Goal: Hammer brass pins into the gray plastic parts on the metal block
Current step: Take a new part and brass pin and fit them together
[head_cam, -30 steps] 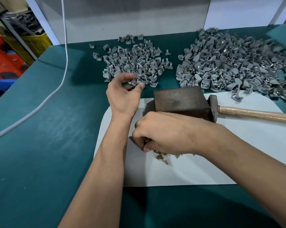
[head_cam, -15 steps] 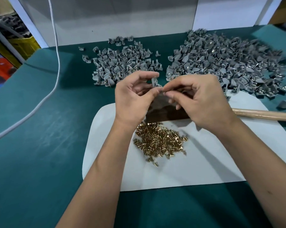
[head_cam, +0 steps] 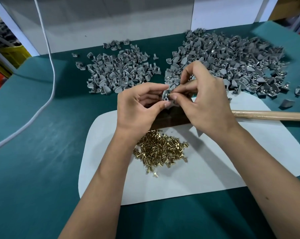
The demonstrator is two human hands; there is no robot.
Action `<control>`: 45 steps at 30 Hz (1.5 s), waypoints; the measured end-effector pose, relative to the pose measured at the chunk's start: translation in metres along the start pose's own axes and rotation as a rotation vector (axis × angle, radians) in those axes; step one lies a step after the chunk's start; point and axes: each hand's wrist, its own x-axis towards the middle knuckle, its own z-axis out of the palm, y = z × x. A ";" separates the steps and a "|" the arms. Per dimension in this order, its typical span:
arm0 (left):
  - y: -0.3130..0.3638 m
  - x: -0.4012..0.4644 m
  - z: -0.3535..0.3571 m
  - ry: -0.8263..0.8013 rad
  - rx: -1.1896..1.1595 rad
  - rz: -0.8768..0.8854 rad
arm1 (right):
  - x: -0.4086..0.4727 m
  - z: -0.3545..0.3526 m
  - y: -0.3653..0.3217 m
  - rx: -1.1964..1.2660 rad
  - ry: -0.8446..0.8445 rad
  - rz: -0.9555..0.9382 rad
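Note:
My left hand [head_cam: 139,107] pinches a small gray plastic part [head_cam: 166,96] between thumb and forefinger, just above the dark metal block [head_cam: 170,119]. My right hand [head_cam: 204,102] pinches a tiny brass pin [head_cam: 170,95] against the part's hole. Both hands hide most of the block. A heap of loose brass pins [head_cam: 160,149] lies on the white mat [head_cam: 214,169] below my hands. The hammer's wooden handle [head_cam: 270,115] sticks out to the right from behind my right hand; its head is hidden.
Two piles of gray plastic parts lie at the back of the green table: a smaller one [head_cam: 118,73] at left, a larger one [head_cam: 232,61] at right, with strays [head_cam: 286,103] near the handle. A white cable [head_cam: 49,83] curves down the left side.
My right hand left the brass pin heap and rose to meet my left hand, which brought a gray part from the left pile. Both now hold part and pin together above the block.

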 end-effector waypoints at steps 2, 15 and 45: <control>0.000 0.000 0.000 0.001 0.008 -0.001 | 0.000 0.000 0.000 0.006 0.001 0.006; 0.006 0.000 0.005 -0.007 0.174 0.042 | -0.002 -0.001 -0.007 0.011 -0.002 0.039; 0.005 -0.003 -0.004 0.002 -0.071 -0.055 | -0.002 0.000 0.001 -0.087 0.029 -0.214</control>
